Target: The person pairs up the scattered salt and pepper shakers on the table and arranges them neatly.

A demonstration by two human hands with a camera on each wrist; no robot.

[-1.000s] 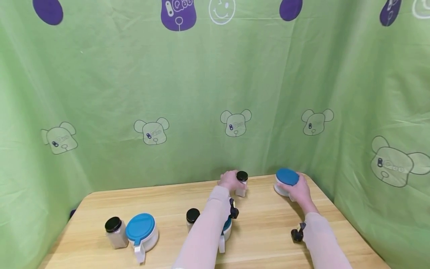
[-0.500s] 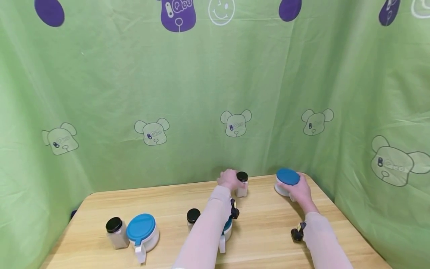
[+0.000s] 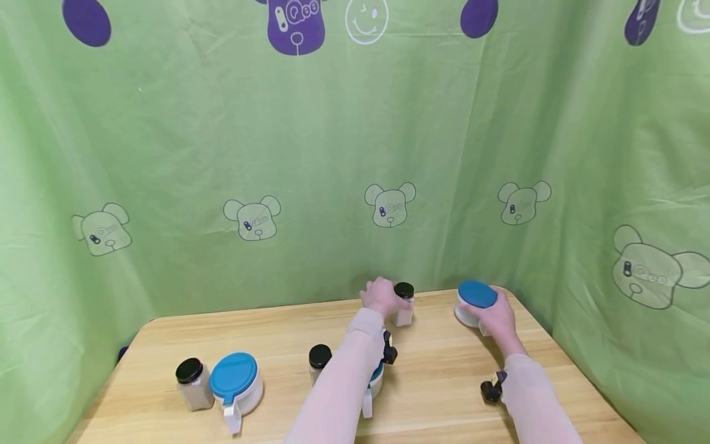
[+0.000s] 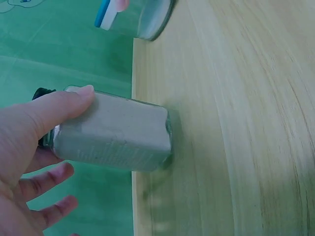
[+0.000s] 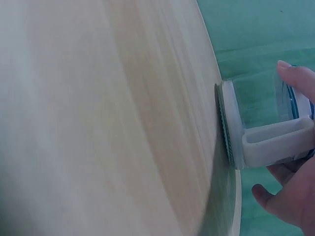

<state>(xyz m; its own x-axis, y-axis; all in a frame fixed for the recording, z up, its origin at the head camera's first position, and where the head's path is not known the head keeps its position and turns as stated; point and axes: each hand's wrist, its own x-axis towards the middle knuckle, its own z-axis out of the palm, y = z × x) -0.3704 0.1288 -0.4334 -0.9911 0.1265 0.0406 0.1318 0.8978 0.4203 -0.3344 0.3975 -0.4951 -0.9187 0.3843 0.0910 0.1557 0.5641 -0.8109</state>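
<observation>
Near the back edge of the table, my left hand (image 3: pixel 381 297) grips a square clear jar (image 3: pixel 403 317) with a black screw lid and pale powdery contents. In the left wrist view the thumb and forefinger hold the jar (image 4: pixel 113 130) just below its lid, and the other fingers are spread behind it. At the back right corner my right hand (image 3: pixel 498 316) holds a round clear canister (image 3: pixel 476 295) with a blue lid. Its white handle (image 5: pixel 278 145) faces the camera in the right wrist view, with the thumb on the lid's side. Both containers stand upright, bases close at the tabletop.
A black-lidded jar (image 3: pixel 195 391) and a blue-lidded canister (image 3: pixel 233 377) stand side by side at the left of the wooden table (image 3: pixel 266 333). Another black-lidded jar (image 3: pixel 319 357) and canister (image 3: pixel 375 385) sit mid-table, partly behind the left sleeve. A green curtain (image 3: pixel 310 259) hangs behind.
My left hand and its jar have shifted slightly to the right. My right hand stays on the canister almost unmoved. The head view has tilted a little.
</observation>
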